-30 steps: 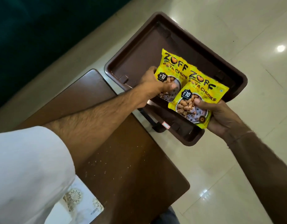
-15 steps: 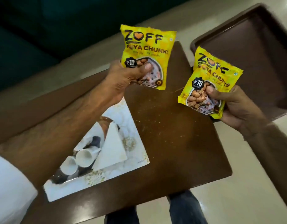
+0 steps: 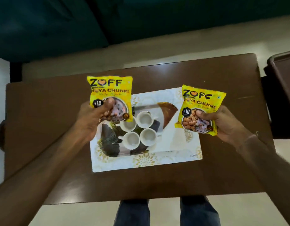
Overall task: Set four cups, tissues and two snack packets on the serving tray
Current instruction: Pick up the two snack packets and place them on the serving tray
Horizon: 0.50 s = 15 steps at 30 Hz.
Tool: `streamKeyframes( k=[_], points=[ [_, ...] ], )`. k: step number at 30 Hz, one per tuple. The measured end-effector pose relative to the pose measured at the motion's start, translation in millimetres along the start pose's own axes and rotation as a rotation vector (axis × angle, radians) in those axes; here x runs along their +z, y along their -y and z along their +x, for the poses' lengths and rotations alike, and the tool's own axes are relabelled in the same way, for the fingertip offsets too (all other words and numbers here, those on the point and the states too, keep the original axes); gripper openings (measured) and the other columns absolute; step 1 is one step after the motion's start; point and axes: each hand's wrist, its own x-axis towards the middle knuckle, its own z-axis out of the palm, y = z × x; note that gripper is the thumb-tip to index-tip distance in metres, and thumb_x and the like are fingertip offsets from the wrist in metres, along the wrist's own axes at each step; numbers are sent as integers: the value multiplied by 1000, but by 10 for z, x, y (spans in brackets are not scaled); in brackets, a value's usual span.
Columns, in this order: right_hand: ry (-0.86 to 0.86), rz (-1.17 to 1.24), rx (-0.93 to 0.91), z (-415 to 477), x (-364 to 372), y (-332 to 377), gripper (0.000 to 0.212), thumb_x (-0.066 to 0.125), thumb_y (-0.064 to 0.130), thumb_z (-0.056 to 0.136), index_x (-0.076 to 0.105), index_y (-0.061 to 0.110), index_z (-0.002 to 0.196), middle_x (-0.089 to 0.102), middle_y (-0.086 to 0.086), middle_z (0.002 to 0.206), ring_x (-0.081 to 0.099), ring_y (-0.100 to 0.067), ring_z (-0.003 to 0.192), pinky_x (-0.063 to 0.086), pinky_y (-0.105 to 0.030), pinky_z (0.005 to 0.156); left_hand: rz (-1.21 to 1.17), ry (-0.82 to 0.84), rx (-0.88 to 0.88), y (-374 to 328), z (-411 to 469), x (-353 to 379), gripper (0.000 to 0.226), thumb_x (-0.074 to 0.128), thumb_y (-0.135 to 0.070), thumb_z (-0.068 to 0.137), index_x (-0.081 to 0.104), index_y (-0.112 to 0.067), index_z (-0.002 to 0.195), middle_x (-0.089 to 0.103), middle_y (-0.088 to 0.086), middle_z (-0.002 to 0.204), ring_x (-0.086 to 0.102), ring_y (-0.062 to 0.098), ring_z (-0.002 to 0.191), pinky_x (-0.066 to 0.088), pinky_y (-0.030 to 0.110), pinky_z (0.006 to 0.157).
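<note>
A white patterned serving tray (image 3: 141, 162) lies in the middle of the brown table (image 3: 51, 128). Several white cups (image 3: 138, 129) stand clustered on it, and folded white tissues (image 3: 172, 137) lie just right of them. My left hand (image 3: 92, 121) grips a yellow snack packet (image 3: 110, 92) above the tray's left part. My right hand (image 3: 227, 126) grips a second yellow snack packet (image 3: 201, 105) above the tray's right edge. Both packets are upright and held in the air.
A dark brown plastic crate (image 3: 283, 74) stands off the table's right end. A dark green sofa (image 3: 59, 22) runs along the far side. My legs (image 3: 167, 212) show under the near table edge. Pale tiled floor surrounds the table.
Both hands lifted the packets out of the brown crate and carried them left over the table. The view swung left, so the tray with cups and tissues now sits beneath the packets.
</note>
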Motion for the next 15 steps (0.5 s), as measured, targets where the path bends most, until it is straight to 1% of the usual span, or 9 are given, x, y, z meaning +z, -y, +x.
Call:
streamKeyframes(
  k=[3,5,6,8,9,10,12,14,15],
  points=[
    [-65,-153,43,47,209,-157,36,65,-7,86,66,2,120,74,-17,115,72,-33,104,55,-49,94,-10,-70,-28,323,-73,-452,23,76,-37,73,73,-17,83,75,-7,67,73,10,62,58,21,57],
    [-96,-228,77,55,286,-241,34,68,-7,85,68,4,117,75,-12,111,71,-29,103,52,-50,99,-26,-103,-79,561,-118,-645,22,74,-41,74,76,-19,79,75,-6,67,72,9,61,56,19,59],
    [-105,-269,88,62,313,-286,33,69,-6,84,69,6,115,77,-8,108,72,-25,100,52,-48,99,-38,-113,-110,693,-128,-718,27,73,-41,75,77,-17,87,78,-1,77,75,14,69,58,23,66],
    [-110,-353,88,75,349,-376,34,71,-4,84,69,10,115,78,1,103,73,-16,96,53,-44,97,-46,-131,-172,955,-150,-810,41,74,-38,78,74,-11,108,78,12,101,76,26,88,58,38,83],
    [-110,-393,78,79,356,-414,36,72,-3,84,69,12,116,78,6,100,73,-12,96,53,-41,96,-45,-135,-185,1083,-161,-833,42,74,-34,80,72,-8,114,76,15,107,75,28,91,58,41,86],
    [-108,-425,63,75,358,-438,38,72,-2,84,67,13,118,78,10,99,72,-10,97,53,-38,93,-43,-142,-193,1196,-169,-847,41,74,-29,84,71,-5,117,75,17,110,75,29,92,59,42,86],
    [-93,-481,26,69,371,-492,47,74,-1,83,62,16,126,77,10,104,71,-13,103,52,-38,92,-18,-153,-202,1410,-183,-844,34,74,-21,88,70,-3,116,74,21,110,74,33,95,60,45,85],
    [-79,-528,-10,71,399,-540,54,76,2,83,56,19,130,75,5,110,71,-15,102,52,-39,91,89,-160,-175,1546,-184,-827,23,77,-20,87,71,-10,107,76,15,102,74,34,96,60,47,84],
    [-78,-559,-27,76,419,-565,54,77,5,84,55,20,130,75,3,111,72,-17,100,53,-40,90,134,-156,-157,1573,-178,-812,18,78,-21,86,71,-17,102,78,8,96,75,31,92,61,43,80]
  ],
)
